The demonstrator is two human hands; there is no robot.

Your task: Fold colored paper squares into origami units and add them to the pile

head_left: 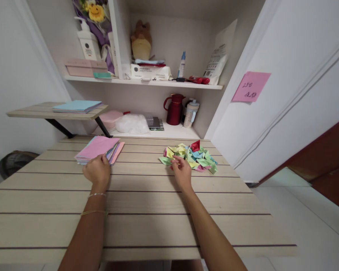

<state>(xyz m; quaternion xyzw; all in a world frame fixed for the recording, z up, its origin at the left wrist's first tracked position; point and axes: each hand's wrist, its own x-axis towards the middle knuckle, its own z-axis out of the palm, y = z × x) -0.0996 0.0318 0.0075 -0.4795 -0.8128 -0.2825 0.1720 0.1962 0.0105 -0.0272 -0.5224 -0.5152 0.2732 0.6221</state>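
My left hand (97,169) is curled into a fist at the front edge of a stack of coloured paper sheets (98,146), pink on top. Its fingers curl out of sight, so I cannot make out what is in them. My right hand (182,172) has thumb and fingers pinched together at the left side of a pile of folded paper pieces (205,162). At its fingertips is a light green folded paper boat (165,161). The pile mixes green, yellow, blue and pink pieces, with a red one (195,145) at the back.
A small raised shelf (31,109) at the left carries blue paper sheets (77,105). Behind the wooden table (141,218) stands a cabinet with a red jug (174,109), a cup (190,114) and a white plastic bag (132,123). A pink note (251,87) hangs at the right.
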